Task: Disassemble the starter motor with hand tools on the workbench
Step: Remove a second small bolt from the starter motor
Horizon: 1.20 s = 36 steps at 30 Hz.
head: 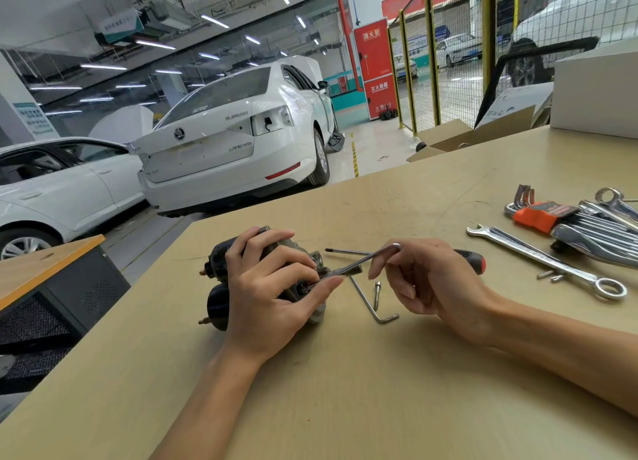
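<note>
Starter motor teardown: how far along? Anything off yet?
Early stage. Done: one bolt already lies loose on the workbench, beside a spare hex key. In hand: the left hand holds the starter motor while the right hand works a hex key into its end housing. Left: the housing looks still assembled; the screwdriver and wrench lie unused.

Workbench [345,390], tan wood top. Lying on it: starter motor [221,307]; screwdriver [471,260], black-and-red handle; loose hex key [374,309]; bolt [377,295]; combination wrench [538,256]; hex key set [538,216], orange holder; white box [593,93], far right corner.
</note>
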Each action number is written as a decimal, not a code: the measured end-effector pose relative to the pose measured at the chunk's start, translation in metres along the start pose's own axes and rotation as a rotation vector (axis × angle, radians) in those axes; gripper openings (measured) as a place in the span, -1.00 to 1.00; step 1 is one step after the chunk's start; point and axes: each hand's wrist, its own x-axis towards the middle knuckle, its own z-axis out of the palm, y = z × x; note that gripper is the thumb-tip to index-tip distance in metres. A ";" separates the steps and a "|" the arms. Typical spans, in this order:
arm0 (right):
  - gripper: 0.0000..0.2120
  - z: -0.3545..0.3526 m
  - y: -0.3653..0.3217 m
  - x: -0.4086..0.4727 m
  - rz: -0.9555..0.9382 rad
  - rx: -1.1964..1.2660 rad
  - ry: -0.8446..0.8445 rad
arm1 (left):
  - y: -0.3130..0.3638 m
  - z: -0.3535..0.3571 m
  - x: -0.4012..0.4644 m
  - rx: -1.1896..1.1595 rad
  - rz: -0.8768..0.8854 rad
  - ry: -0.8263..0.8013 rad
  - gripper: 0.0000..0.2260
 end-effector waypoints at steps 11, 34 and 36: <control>-0.64 0.002 -0.002 -0.001 0.036 -0.029 0.073 | 0.001 0.000 0.000 -0.008 -0.010 0.005 -0.65; -0.41 0.000 -0.004 -0.001 0.138 0.029 -0.052 | 0.000 0.000 0.001 -0.010 -0.007 0.005 -0.65; -0.42 -0.001 -0.004 -0.001 0.131 0.039 -0.063 | 0.000 0.000 0.000 -0.010 -0.006 0.002 -0.65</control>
